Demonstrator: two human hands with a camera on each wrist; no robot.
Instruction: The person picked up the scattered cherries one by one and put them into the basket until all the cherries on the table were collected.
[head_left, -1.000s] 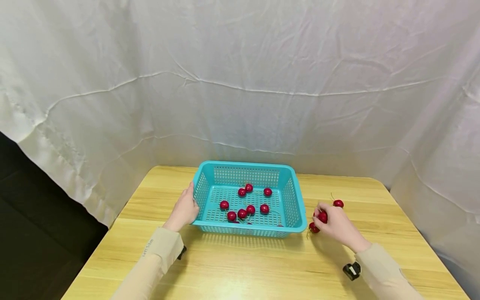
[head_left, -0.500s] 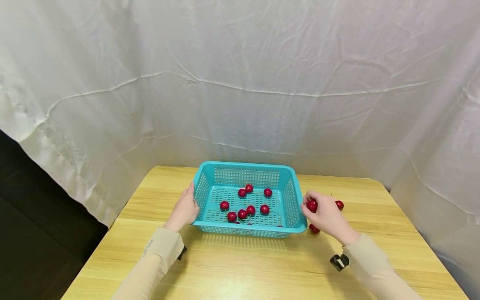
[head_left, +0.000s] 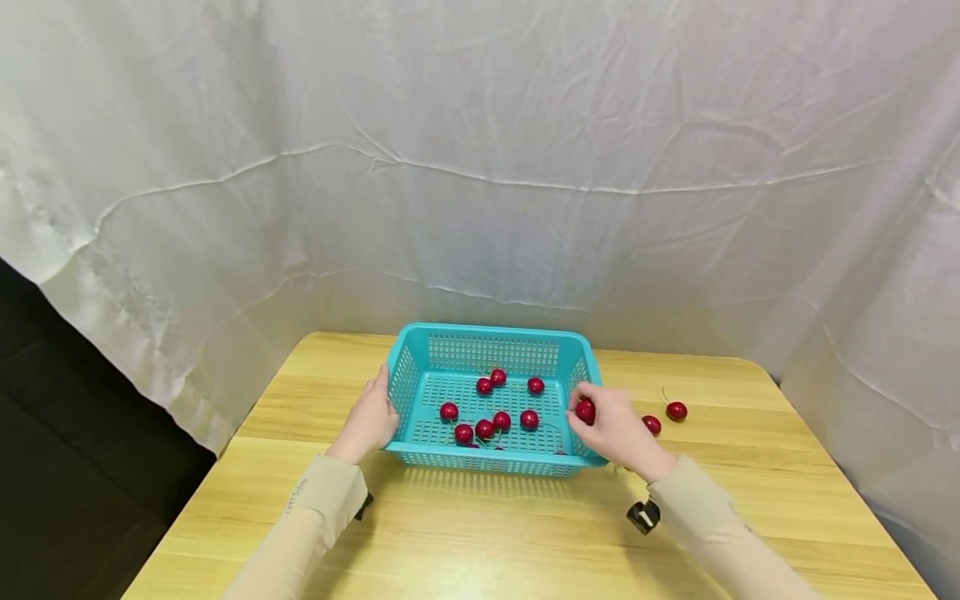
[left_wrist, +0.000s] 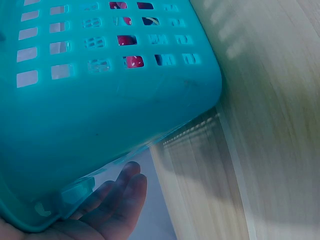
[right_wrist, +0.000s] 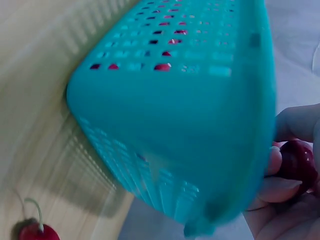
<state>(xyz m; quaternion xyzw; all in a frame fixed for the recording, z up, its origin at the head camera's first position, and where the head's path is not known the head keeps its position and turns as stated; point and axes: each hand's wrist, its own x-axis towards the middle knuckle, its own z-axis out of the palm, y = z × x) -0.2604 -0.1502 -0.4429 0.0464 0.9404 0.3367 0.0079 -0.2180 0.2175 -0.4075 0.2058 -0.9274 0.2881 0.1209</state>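
Head view: holding the turquoise basket [head_left: 517,464] by its left end in the left-hand grip [head_left: 371,419]; pinching one cherry [head_left: 585,410] in the right-hand grip [head_left: 613,423] over the basket's right end; more cherries [head_left: 485,428] inside, loose cherries [head_left: 677,411] on the worktop [head_left: 465,533] to its right. Left wrist view: fingers [left_wrist: 127,197] at the basket's rim. Right wrist view: pinched cherry just past the basket's rim.

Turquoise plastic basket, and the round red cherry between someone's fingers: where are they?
Turquoise plastic basket [head_left: 491,353], head view: perforated far wall.
Round red cherry [right_wrist: 298,162], right wrist view: its exposed glossy side.
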